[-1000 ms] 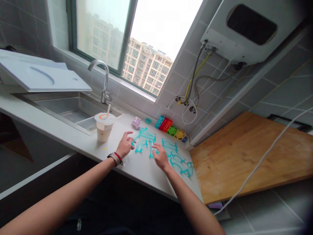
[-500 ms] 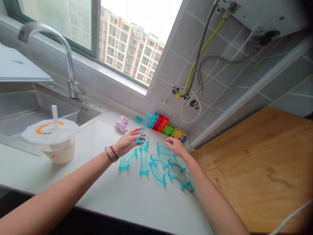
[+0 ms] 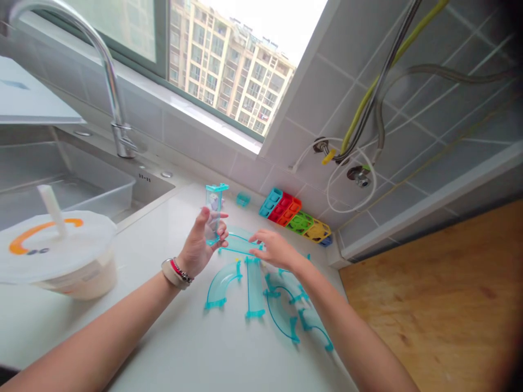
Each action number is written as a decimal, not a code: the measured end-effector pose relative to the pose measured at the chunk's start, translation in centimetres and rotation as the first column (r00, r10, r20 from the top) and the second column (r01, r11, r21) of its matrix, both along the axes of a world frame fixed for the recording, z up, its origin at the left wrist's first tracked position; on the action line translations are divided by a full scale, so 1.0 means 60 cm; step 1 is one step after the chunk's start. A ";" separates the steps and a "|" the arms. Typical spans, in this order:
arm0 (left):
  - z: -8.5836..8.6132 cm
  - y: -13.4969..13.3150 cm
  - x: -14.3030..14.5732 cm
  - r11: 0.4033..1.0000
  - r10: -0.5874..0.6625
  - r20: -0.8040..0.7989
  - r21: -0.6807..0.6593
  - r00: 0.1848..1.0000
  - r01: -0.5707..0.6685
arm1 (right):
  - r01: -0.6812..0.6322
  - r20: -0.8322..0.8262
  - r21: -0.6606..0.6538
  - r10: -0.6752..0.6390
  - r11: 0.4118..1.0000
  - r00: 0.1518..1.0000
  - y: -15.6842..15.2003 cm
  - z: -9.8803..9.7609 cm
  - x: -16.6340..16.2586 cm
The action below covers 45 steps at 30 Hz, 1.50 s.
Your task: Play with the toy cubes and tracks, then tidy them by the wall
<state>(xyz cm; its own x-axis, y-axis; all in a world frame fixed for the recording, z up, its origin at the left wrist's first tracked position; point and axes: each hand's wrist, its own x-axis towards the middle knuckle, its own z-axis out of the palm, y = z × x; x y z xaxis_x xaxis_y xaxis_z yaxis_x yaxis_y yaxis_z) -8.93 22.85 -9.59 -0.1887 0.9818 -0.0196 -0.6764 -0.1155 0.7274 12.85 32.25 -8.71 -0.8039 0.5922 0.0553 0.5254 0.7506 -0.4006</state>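
Observation:
My left hand (image 3: 200, 242) is closed on a clear teal straight track piece (image 3: 214, 212), held upright above the counter. Fingers of my right hand (image 3: 273, 247) pinch the right end of a wide, slightly curved teal track piece (image 3: 237, 243), just behind the other pieces. Below my hands lie a curved track piece (image 3: 223, 286), a straight one (image 3: 255, 288) and another curve (image 3: 281, 318). Further curved pieces (image 3: 316, 324) are partly hidden by my right forearm. Behind the held piece, a purple item shows through the clear plastic.
Red, green, yellow and blue blocks (image 3: 286, 209) line the wall, with a small teal block (image 3: 243, 199) nearby. A lidded drink cup with a straw (image 3: 77, 261) stands at left, by the sink (image 3: 151, 190) and faucet (image 3: 110, 81). A wooden board (image 3: 429, 305) lies right.
My left hand has turned its track piece more upright. My right hand has moved left, bringing the wide track piece with it. The view has shifted closer to the counter.

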 end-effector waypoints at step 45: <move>-0.068 0.037 -0.010 0.993 0.065 -0.529 -0.048 0.846 -0.107 | 0.108 -0.204 -0.121 -0.131 0.987 0.970 -0.019 -0.045 0.009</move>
<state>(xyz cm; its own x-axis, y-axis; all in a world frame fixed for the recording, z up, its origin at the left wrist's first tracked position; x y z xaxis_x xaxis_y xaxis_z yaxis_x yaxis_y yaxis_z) -9.54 25.07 -13.68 -0.2745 0.9609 0.0357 -0.1802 -0.0878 0.9797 13.41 31.13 -11.44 -0.7042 0.6948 0.1461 0.5037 0.6339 -0.5869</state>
